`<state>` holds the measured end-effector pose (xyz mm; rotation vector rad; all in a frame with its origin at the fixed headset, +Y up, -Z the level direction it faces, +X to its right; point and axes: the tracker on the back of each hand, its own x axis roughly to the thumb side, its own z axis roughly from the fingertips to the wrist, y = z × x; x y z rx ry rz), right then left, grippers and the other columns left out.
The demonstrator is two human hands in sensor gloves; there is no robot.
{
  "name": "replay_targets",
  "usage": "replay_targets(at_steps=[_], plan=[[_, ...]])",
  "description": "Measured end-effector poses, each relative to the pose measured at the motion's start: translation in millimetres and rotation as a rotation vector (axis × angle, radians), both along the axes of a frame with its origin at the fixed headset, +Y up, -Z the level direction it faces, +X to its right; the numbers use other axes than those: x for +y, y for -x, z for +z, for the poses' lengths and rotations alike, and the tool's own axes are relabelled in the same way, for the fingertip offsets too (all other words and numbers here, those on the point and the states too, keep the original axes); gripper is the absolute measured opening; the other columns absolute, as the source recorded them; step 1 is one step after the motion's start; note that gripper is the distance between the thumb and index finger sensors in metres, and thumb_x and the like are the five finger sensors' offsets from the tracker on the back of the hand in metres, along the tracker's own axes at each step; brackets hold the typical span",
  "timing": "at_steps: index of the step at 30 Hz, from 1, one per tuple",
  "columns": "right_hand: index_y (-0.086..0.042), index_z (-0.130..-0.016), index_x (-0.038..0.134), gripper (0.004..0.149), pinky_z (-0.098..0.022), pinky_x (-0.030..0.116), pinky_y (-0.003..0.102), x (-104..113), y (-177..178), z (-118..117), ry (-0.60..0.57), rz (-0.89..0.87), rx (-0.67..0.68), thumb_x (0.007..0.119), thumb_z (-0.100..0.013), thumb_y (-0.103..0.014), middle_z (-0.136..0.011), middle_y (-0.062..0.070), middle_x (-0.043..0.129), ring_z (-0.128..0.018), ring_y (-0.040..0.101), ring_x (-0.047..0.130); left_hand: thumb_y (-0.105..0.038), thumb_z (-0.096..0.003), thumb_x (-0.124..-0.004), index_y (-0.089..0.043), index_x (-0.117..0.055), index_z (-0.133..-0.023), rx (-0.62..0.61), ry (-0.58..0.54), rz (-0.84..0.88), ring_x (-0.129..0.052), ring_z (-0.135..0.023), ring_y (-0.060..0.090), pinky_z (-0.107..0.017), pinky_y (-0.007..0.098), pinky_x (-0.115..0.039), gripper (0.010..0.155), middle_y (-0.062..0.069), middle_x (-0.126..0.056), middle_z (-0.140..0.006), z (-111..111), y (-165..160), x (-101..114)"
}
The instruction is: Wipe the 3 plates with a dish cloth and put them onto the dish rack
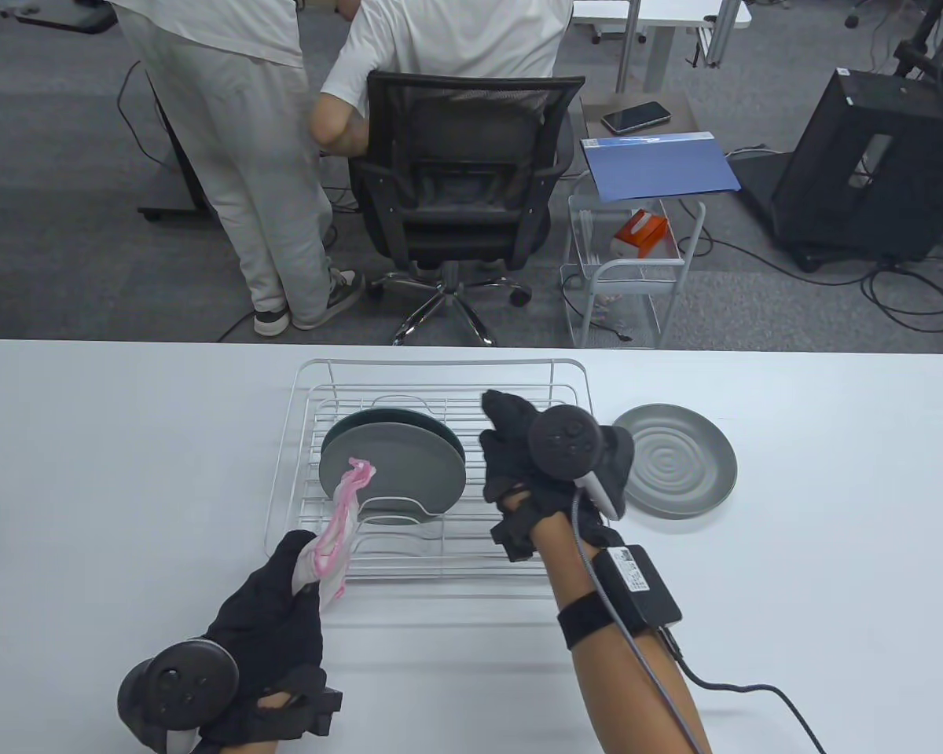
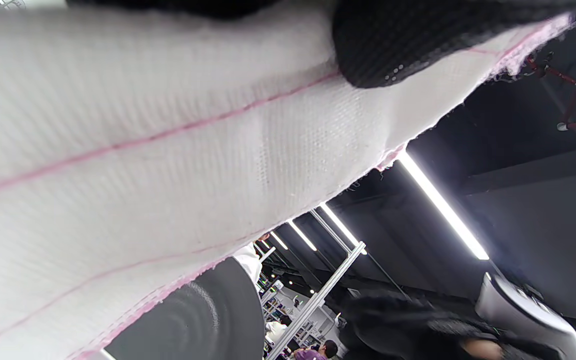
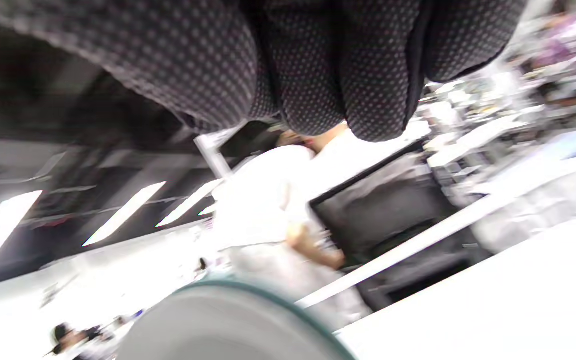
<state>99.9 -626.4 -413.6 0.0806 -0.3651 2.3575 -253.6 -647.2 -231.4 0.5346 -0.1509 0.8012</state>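
Note:
A white wire dish rack (image 1: 440, 367) stands mid-table with two plates upright in it: a grey plate (image 1: 409, 467) in front and a dark teal-rimmed one (image 1: 409, 414) just behind. A third grey plate (image 1: 684, 463) lies flat on the table right of the rack. My left hand (image 1: 271, 620) grips a white-and-pink dish cloth (image 1: 338, 534), raised before the rack's front left; the cloth (image 2: 168, 150) fills the left wrist view under a fingertip (image 2: 393, 45). My right hand (image 1: 519, 455) hovers over the rack's right part, fingers (image 3: 318, 65) loosely curled, holding nothing.
The white table (image 1: 86, 471) ends just behind the rack. Beyond it stand a black office chair (image 1: 464, 173), two persons in white shirts (image 1: 251, 157), a wire trolley (image 1: 629, 267) and a black cabinet (image 1: 872, 165).

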Motion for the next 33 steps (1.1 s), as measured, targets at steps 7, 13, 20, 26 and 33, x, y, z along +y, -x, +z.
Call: replay_targets(at_steps=[7, 13, 20, 26, 33], plan=[[-0.004, -0.097, 0.056, 0.064, -0.059, 0.044, 0.069, -46, -116, 10, 0.323, -0.085, -0.353, 0.080, -0.047, -0.035, -0.096, 0.026, 0.054, -0.082, 0.053, 0.059, -0.039, -0.0538, -0.074, -0.018, -0.073, -0.099, -0.009, 0.006, -0.016, -0.099, -0.078, 0.038, -0.063, 0.058, -0.070, 0.050, 0.013, -0.099, -0.084, 0, -3, -1], [-0.001, -0.095, 0.057, 0.065, -0.058, 0.045, 0.070, -85, -163, 19, 0.482, -0.044, -0.560, 0.080, -0.047, -0.038, -0.093, 0.029, 0.058, -0.078, 0.053, 0.060, -0.039, -0.0534, -0.075, -0.018, -0.074, -0.098, -0.012, -0.004, -0.024, -0.100, -0.077, 0.039, -0.062, 0.058, -0.070, 0.050, 0.013, -0.100, -0.083, 2, -5, 1], [0.000, -0.093, 0.058, 0.066, -0.059, 0.039, 0.070, -130, -184, 16, 0.700, -0.014, -0.679, 0.079, -0.048, -0.043, -0.095, 0.029, 0.050, -0.082, 0.054, 0.052, -0.038, -0.0532, -0.075, -0.017, -0.075, -0.098, -0.018, 0.016, -0.055, -0.100, -0.076, 0.039, -0.061, 0.059, -0.071, 0.050, 0.014, -0.100, -0.083, 0, -8, -1], [0.006, -0.087, 0.062, 0.071, -0.059, 0.038, 0.070, -142, -189, 4, 0.770, 0.103, -0.747, 0.078, -0.048, -0.052, -0.096, 0.030, 0.042, -0.083, 0.055, 0.048, -0.038, -0.0531, -0.076, -0.017, -0.075, -0.098, -0.030, 0.027, -0.081, -0.101, -0.075, 0.039, -0.061, 0.058, -0.071, 0.050, 0.014, -0.101, -0.082, 0, -12, -2], [0.007, -0.077, 0.070, 0.069, -0.059, 0.034, 0.070, -156, -190, -14, 0.751, 0.087, -0.824, 0.081, -0.046, -0.053, -0.096, 0.029, 0.036, -0.083, 0.054, 0.042, -0.038, -0.0530, -0.076, -0.017, -0.075, -0.098, -0.034, 0.036, -0.107, -0.101, -0.074, 0.039, -0.060, 0.059, -0.071, 0.050, 0.014, -0.101, -0.082, -1, -16, -3]])
